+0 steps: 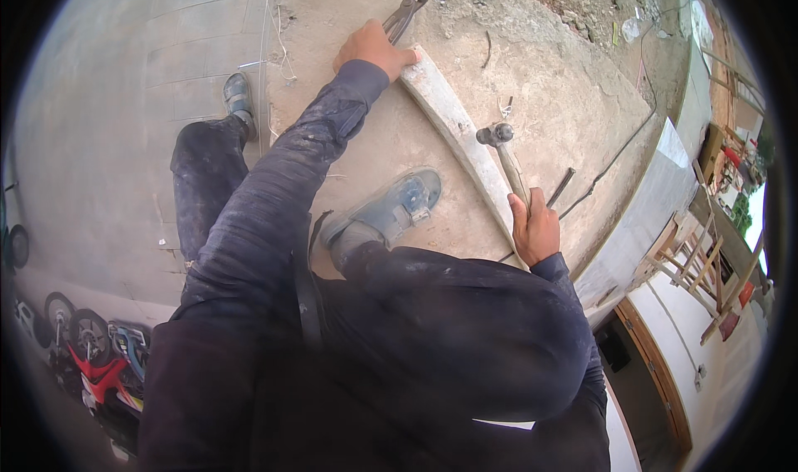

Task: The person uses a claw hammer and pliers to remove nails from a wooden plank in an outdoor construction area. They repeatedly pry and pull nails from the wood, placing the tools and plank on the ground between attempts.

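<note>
My left hand (375,53) is closed around the handles of a pair of metal pincers (408,9), jaws pointing away from me. Its thumb presses on the far end of a whitish, mortar-stained board (458,126) lying on the concrete slab. At the board's near end, my right hand (536,229) grips the wooden handle of a hammer (497,134). The hammer head rests beside the board's right edge, over the slab. Just right of that hand is a short dark metal rod (561,187); its lower end is hidden behind my fingers.
My sandalled foot (393,207) stands left of the board. A dark cable (614,160) runs along the right of the concrete slab (580,91). Rubble (576,23) lies at the far right, pavers (199,66) at left. Motorbikes (100,366) are parked lower left. A wooden trestle (698,260) stands right.
</note>
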A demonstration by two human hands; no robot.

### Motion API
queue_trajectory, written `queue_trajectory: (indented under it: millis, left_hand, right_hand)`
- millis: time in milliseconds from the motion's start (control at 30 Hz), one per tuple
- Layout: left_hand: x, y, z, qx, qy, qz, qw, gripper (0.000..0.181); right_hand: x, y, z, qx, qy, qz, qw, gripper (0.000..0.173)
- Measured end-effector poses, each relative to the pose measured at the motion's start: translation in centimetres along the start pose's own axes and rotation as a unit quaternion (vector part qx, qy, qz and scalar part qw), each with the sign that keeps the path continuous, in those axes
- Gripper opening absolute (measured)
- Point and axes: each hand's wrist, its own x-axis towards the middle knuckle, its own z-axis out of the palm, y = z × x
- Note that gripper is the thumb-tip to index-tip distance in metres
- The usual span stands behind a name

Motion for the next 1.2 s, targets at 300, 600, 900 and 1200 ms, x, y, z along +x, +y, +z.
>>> queue_trajectory:
  millis: [300,600,900,1200]
  left_hand:
    - [0.2,-0.4,-0.6,-0.044,-0.039,0.023,0.998,0.072]
    - [0.2,-1.4,-0.2,-0.041,-0.025,0.020,0.999,0.072]
    - [0.0,-0.9,0.2,-0.005,-0.001,0.013,1.000,0.074]
    - [0.4,0.1,0.0,-0.010,-0.025,0.056,0.998,0.069]
  right_hand:
    - [2.4,-3.9,-1.7,0.049,0.079,-0.050,0.994,0.028]
    - [0.3,-2.3,-2.8,0.082,0.069,0.019,0.994,0.027]
    - [-0.7,0.9,2.0,-0.015,-0.003,0.026,1.000,0.035]
    - [-3.1,-0.2,3.6,0.239,0.120,0.125,0.956,0.031]
